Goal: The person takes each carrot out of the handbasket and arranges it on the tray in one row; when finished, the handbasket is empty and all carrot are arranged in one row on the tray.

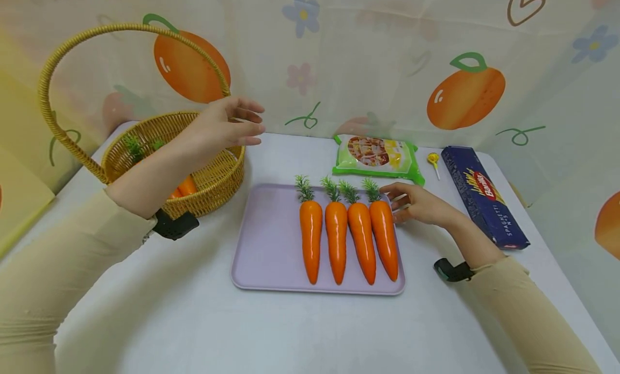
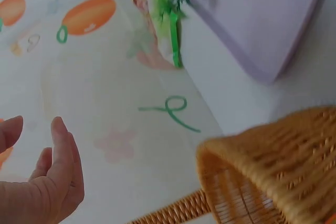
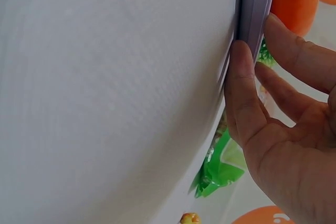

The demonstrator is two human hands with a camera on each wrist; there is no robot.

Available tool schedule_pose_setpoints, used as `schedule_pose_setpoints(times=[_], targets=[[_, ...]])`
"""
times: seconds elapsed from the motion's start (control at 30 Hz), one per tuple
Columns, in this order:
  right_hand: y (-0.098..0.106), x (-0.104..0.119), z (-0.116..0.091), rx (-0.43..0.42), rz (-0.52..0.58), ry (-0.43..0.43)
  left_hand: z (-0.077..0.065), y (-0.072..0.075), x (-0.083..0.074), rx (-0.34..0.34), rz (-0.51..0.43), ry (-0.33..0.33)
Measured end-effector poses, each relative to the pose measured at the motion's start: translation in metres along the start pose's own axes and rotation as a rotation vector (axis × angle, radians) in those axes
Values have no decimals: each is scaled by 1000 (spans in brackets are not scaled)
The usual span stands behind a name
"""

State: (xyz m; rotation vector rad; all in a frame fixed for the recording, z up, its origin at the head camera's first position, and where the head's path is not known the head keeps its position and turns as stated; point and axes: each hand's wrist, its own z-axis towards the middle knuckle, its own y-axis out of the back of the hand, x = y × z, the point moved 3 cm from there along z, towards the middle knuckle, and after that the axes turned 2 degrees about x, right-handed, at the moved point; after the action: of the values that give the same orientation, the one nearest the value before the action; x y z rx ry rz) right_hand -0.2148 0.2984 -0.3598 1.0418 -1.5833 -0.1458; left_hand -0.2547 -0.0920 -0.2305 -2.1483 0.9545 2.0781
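My left hand [image 1: 220, 124] hangs in the air over the right side of a wicker basket [image 1: 230, 183], its fingers loosely bent with nothing between them. In the left wrist view that hand [image 2: 50, 182] is apart from the basket's rim. Orange toy carrots lie in the basket, partly hidden by my forearm. My right hand [image 1: 418, 202] holds the right edge of a lilac tray [image 1: 271, 234]; the right wrist view puts the thumb at the rim and a finger against the outer wall. Several carrots [image 1: 311, 239] lie side by side on the tray, green tops away from me.
Behind the tray lies a green food packet [image 1: 378, 156]. To its right are a yellow lollipop [image 1: 433, 160] and a dark blue spaghetti box [image 1: 484, 196]. The basket's tall handle [image 1: 46, 94] arches up at the left. A printed cloth [image 1: 339, 56] hangs behind the table.
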Motion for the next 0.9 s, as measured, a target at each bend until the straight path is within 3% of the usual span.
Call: schedule_pose_setpoints(times=[0.23, 0.5, 0.6, 0.9], targets=[[1, -3, 1, 6, 12, -10, 11, 30, 11, -50, -123, 31], [2, -4, 0, 12, 20, 42, 22, 66, 30, -147, -402, 40], [2, -5, 1, 10, 22, 24, 24, 80, 37, -168, -518, 53], [1, -4, 2, 2, 10, -19, 26, 120, 63, -295, -710, 160]])
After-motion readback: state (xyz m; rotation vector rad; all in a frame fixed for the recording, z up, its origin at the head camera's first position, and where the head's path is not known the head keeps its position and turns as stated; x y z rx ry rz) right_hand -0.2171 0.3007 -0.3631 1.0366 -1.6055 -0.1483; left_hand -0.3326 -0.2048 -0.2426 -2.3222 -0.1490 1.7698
